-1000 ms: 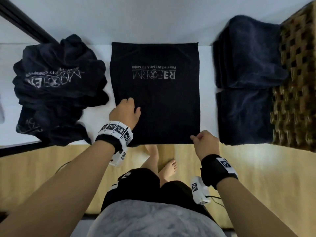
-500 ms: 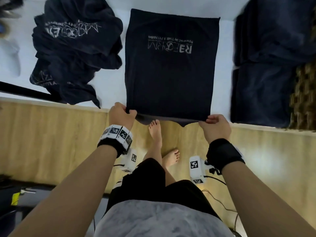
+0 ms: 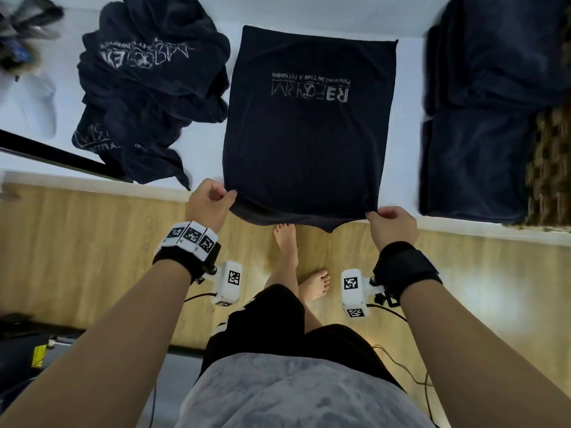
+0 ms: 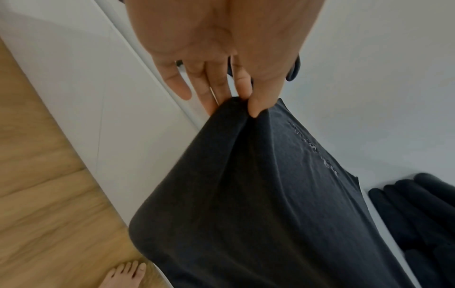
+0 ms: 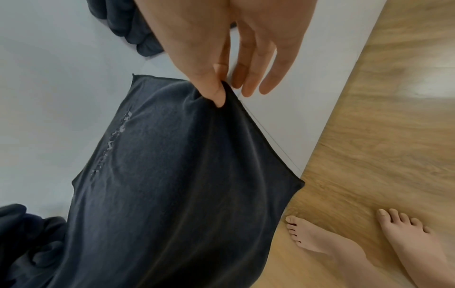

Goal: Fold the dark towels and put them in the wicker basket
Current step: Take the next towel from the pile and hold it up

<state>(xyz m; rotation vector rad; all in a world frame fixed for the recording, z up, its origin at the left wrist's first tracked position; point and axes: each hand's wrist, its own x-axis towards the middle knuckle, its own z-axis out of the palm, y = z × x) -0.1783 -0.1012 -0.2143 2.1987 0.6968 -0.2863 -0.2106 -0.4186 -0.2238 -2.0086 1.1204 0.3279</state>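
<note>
A dark towel [image 3: 309,128] with grey lettering lies half-folded on the white surface [image 3: 204,140], its near edge lifted past the surface's front edge. My left hand [image 3: 227,197] pinches the towel's near left corner [image 4: 242,106] between thumb and fingers. My right hand [image 3: 375,215] pinches the near right corner [image 5: 221,93] the same way. Both corners are held slightly above the surface. A heap of unfolded dark towels [image 3: 148,97] lies to the left. The wicker basket [image 3: 550,168] stands at the far right, blurred.
Folded dark towels [image 3: 475,162] lie stacked at the right, next to the basket. A wooden floor [image 3: 77,248] with my bare feet [image 3: 285,239] is below the surface's edge. A black bar [image 3: 52,156] crosses the left side. Cables trail on the floor.
My left hand slid from the towel's left side to its near left corner. Both hands took hold of the near corners and raised that edge. The head view tilted down.
</note>
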